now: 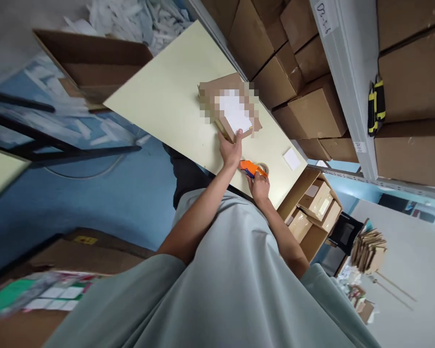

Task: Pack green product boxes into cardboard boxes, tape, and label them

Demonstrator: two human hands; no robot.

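Note:
A small cardboard box (222,126) with a white label (235,110) on its upper face is on the pale yellow table (166,92); part of it is blurred out. My left hand (231,149) grips its near corner, with the thumb on top and the fingers along the side. Just right of it, my right hand (260,186) is closed around an orange tape dispenser (252,168) with a blue part and a roll of tape in it. The dispenser is held low over the table, apart from the box. A white slip (292,158) lies farther right.
Shelves of cardboard boxes (315,108) border the table's far side. An open carton (94,72) stands off the left end, and a carton holding several packed boxes (315,203) is at the right end. Black-and-yellow pliers or cutters (376,106) hang on the shelf post.

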